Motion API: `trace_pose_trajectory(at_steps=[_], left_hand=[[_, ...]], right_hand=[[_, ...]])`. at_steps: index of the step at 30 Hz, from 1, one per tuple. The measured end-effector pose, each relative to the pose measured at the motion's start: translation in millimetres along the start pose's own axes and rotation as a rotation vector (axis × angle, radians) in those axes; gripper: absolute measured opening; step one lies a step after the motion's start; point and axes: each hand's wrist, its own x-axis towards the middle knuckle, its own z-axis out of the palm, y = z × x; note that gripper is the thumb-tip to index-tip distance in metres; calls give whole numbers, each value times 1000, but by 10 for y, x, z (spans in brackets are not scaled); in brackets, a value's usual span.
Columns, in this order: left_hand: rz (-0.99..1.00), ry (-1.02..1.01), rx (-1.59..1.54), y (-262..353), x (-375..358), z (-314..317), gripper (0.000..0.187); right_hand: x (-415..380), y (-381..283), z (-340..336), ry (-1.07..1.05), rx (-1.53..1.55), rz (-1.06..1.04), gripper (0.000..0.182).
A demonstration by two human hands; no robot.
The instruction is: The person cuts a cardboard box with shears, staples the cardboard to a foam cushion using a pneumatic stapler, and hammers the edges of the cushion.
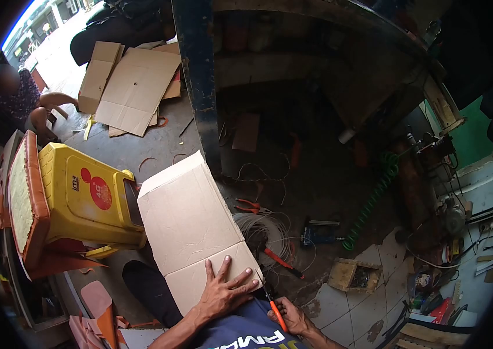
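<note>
A folded sheet of brown cardboard lies slanted across my lap, creased near its lower part and with a bent flap at its far end. My left hand rests flat on its near part, fingers spread. At its lower right edge, my right hand is closed around an orange-handled tool. The tool's dark metal end reaches the cardboard's edge beside my left fingertips; whether it is scissors or pliers I cannot tell.
Left stands a yellow plastic stool-like bin with an orange-edged padded top. More cardboard lies beyond, near a seated person. Right are coiled wire, orange-handled pliers, a blue tool, a green coiled hose and a wooden box.
</note>
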Motion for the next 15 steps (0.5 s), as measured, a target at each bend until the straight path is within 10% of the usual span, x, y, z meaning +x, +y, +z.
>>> trace_pose_trajectory(at_steps=[15], left_hand=[[7, 28, -40, -32, -28, 14, 56]], right_hand=[[-43, -148, -103, -110, -44, -41, 54]])
